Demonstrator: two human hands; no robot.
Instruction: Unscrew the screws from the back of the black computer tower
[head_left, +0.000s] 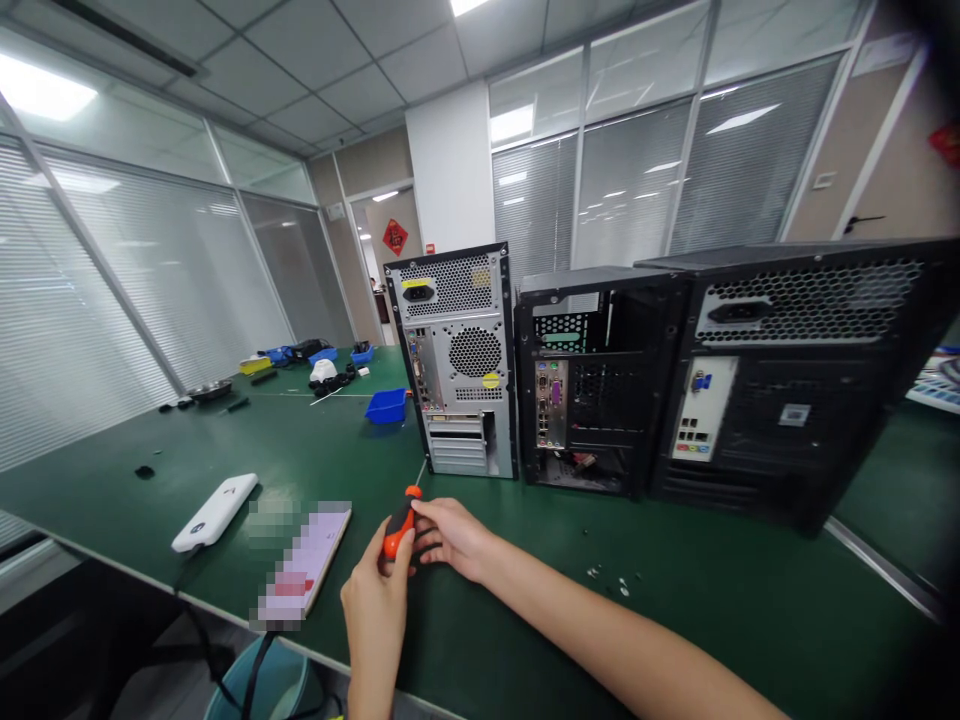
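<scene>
An orange-and-black screwdriver (402,522) is in my hands over the green table, its thin shaft pointing away towards the computer cases. My left hand (377,592) is closed around the lower part of the handle, thumb on top. Thumb and fingers of my right hand (452,540) close on the handle from the right, nearer its front; some fingertips are hidden. Just beyond the tool stands a silver-backed computer case (471,385) with its rear facing me. Right of it is a black computer case (600,400) with open slots at its back.
Another black computer case (772,400) stands at the right. Small screws (622,587) lie in front of the cases. On the left are a white power bank (216,512) and a phone (319,560) with cables. A blue tray (386,406) sits farther back; a bin (289,680) is below the edge.
</scene>
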